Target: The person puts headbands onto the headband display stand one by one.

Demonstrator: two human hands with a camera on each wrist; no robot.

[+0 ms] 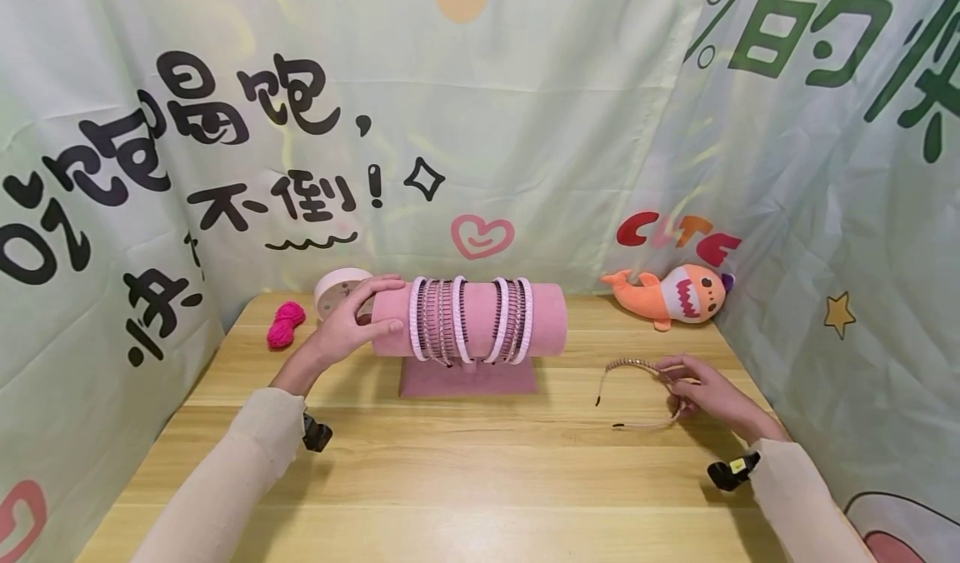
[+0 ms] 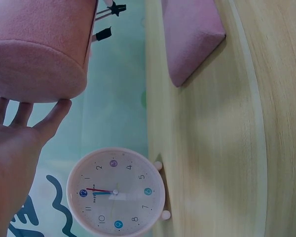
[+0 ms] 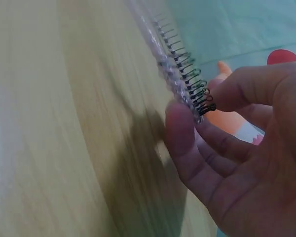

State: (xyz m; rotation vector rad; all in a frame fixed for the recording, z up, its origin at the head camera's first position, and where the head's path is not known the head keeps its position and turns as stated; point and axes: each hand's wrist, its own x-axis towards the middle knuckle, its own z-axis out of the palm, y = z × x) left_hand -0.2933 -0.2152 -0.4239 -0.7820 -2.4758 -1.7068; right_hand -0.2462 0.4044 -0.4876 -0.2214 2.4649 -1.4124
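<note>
A pink padded headband stand [image 1: 480,313], a horizontal roll on a flat base [image 1: 468,380], is in the middle of the table in the head view. Several headbands [image 1: 460,320] with white or beaded bands and dark inner teeth are fitted round the roll. My left hand [image 1: 348,321] holds the roll's left end, thumb in front and fingers over the top; the left wrist view shows its fingers [image 2: 52,121] against that end. Right of the stand, my right hand [image 1: 701,392] pinches a beaded headband [image 1: 633,365] by one side. Small teeth [image 3: 190,74] line its inside in the right wrist view.
A round clock [image 2: 116,191] stands behind my left hand. Pink yarn [image 1: 285,325] lies at the back left of the wooden table [image 1: 480,480]. An orange plush shark [image 1: 671,296] sits at the back right. Printed curtains [image 1: 540,130] enclose the table's back and sides.
</note>
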